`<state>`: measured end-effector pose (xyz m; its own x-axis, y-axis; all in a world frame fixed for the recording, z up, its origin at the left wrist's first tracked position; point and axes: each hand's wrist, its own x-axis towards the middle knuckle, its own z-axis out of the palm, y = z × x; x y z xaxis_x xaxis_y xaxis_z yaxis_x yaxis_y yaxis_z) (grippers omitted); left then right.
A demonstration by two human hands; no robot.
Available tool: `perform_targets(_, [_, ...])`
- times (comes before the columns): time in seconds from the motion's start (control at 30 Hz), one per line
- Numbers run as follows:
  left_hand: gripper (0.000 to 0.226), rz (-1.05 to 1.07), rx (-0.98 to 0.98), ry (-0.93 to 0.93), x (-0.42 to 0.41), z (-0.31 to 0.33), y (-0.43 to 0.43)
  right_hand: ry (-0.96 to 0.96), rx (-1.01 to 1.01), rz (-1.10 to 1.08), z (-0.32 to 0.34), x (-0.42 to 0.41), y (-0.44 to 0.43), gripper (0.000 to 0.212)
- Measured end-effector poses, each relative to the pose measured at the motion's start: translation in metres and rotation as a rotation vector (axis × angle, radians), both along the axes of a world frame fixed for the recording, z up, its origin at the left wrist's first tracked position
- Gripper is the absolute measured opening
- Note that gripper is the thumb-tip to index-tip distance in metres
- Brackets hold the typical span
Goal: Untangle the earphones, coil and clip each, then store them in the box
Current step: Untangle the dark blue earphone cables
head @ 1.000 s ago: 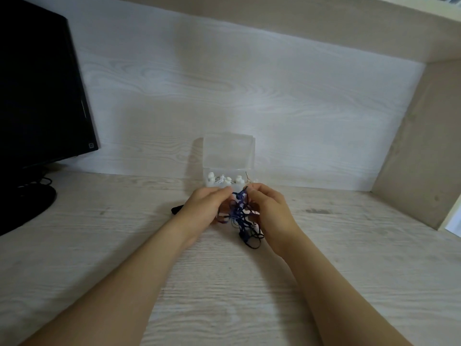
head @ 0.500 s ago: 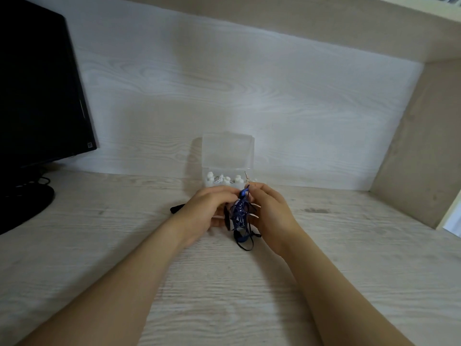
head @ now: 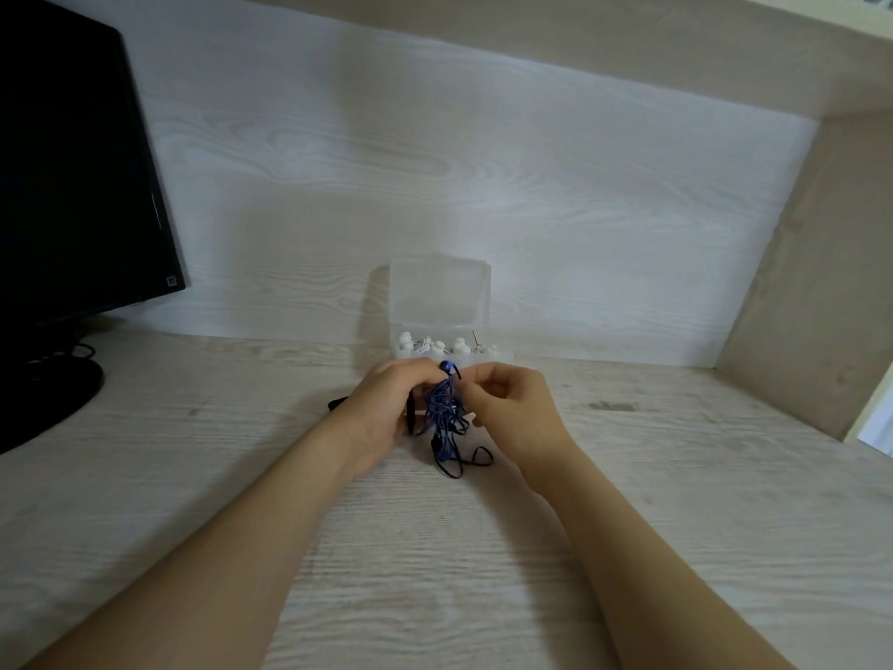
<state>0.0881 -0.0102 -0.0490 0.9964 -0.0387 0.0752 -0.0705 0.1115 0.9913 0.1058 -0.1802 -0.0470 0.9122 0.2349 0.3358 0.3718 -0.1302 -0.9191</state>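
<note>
Both hands meet just above the bench (head: 676,500), a little over the middle of the view. The left hand (head: 386,408) has its fingers curled around the top of the earphones (head: 442,413), a tangled bunch of dark blue cord. The right hand (head: 512,413) pinches the same bunch from the 3 o'clock side with curled fingers. The lower loops hang toward 6 o'clock and touch the bench. At 12 o'clock from the hands, near them, stands the clear box (head: 439,302) with its lid upright against the wall; small white pieces (head: 437,350) lie in it. A black end (head: 336,403) shows at 9 o'clock of the left hand. A monitor (head: 72,186) stands at 10 o'clock.
</note>
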Motion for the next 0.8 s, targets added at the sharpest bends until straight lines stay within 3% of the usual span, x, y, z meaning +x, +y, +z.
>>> perform_targets(0.13, [0.02, 0.051, 0.072, 0.006, 0.0, -0.001, -0.001, -0.234, -0.195, -0.005, -0.005, 0.003, 0.001, 0.037])
perform_targets(0.27, [0.031, 0.084, 0.095, -0.002, 0.001, -0.003, -0.001, -0.397, -0.361, -0.06, -0.01, 0.006, 0.004, 0.031])
perform_targets(0.37, [0.019, 0.099, 0.064, -0.005, 0.002, -0.003, -0.002, -0.372, -0.336, -0.117, -0.009, 0.006, 0.003, 0.021])
perform_targets(0.63, [0.026, 0.087, 0.026, -0.002, 0.005, -0.006, -0.002, -0.073, 0.002, 0.003, 0.001, -0.004, 0.003, 0.03])
perform_targets(0.8, [0.033, 0.056, 0.046, -0.006, 0.007, -0.006, -0.001, 0.0, 0.134, 0.018, 0.003, -0.005, -0.001, 0.015])
